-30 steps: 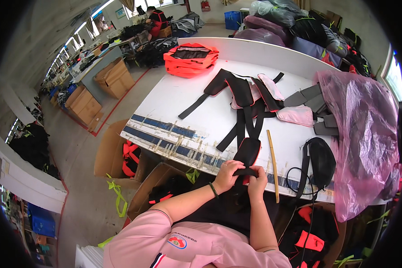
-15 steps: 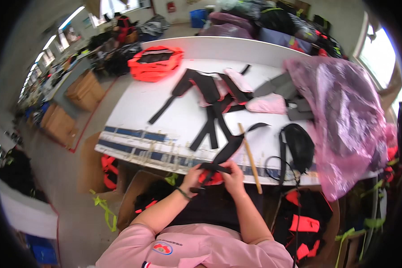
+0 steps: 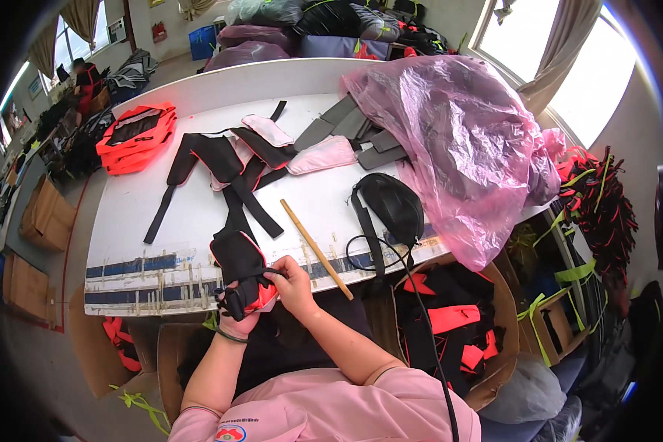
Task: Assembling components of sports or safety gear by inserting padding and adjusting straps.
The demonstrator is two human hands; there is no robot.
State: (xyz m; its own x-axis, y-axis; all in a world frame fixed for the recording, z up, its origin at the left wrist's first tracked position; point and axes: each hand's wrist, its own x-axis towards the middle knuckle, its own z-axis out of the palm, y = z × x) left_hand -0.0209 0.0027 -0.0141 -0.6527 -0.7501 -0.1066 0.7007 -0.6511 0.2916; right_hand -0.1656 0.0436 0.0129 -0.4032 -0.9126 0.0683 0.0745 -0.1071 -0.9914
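Note:
At the table's front edge I hold a black padded fabric strap piece with orange-red parts (image 3: 237,252). My left hand (image 3: 240,321) is closed around its lower, bunched end, with much of the palm hidden beneath the cloth. My right hand (image 3: 293,286) pinches a narrow black strap at the piece's right side. Beyond my hands the black webbing runs up the table toward more black strap pieces with pink padding (image 3: 217,156). A yellowish wooden stick (image 3: 315,247) lies to the right of my right hand.
A black pouch (image 3: 394,206) with a cord lies right of the stick. Pink plastic sheeting (image 3: 457,140) covers a pile at the table's right. Orange fabric pieces (image 3: 136,140) sit at the far left. Below the front edge, a cardboard box (image 3: 501,361) holds black and orange pieces.
My view has swung to the right. The fabric piece has turned, showing its wide black pad. My right hand now pinches the narrow strap beside it.

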